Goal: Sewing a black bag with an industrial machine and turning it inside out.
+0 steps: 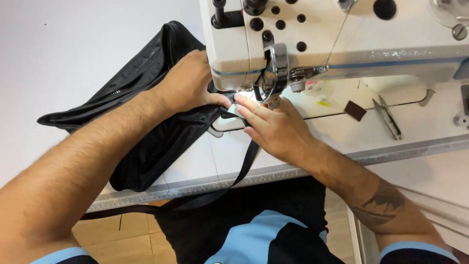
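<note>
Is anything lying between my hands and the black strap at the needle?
Nothing visible does. The left hand and right hand already press the black strap and black bag flat beside the needle area. The thread snips lie off to the right.

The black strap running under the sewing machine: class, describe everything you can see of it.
The black strap is a narrow, flat band that looks like woven webbing. One end lies at the needle area of the white sewing machine, pinned between the left hand and the right hand. From there it runs down across the white table, over the table edge, and trails left below it. It lies beside the black bag.
</note>
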